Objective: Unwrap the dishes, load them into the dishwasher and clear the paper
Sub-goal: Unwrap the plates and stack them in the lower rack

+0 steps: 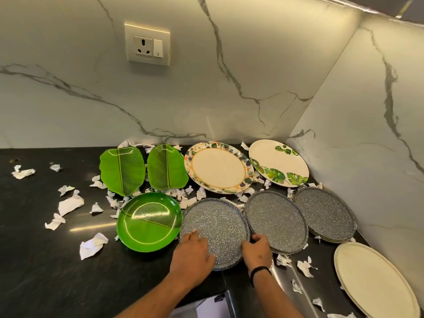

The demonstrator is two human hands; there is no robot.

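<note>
Fingers [191,235] of the left hand [191,251] lie fairly straight and close together on the near-left rim of the nearest grey speckled plate [215,228], pressing on its top; whether the thumb hooks under the edge cannot be seen. On the opposite side the right hand [257,249] curls its fingers over that plate's right rim, gripping it where it meets the middle grey plate [277,219]. A black band circles the right wrist.

That plate sits on the black countertop [46,271], near its front edge, apparently on top of a second one like it. Its right edge touches or slightly overlaps the middle grey plate, and a third grey plate [325,214] lies further right, towards the corner. Just left of it rests a round green plate [149,221]. Behind stand two leaf-shaped green plates [122,172] [167,169], a floral-rimmed plate [219,167] and a white plate with leaf print [278,162], lined along the marble wall. A plain cream plate [371,278] lies at the far right. Torn scraps of white paper [70,204] are scattered across the counter and between the dishes
</note>
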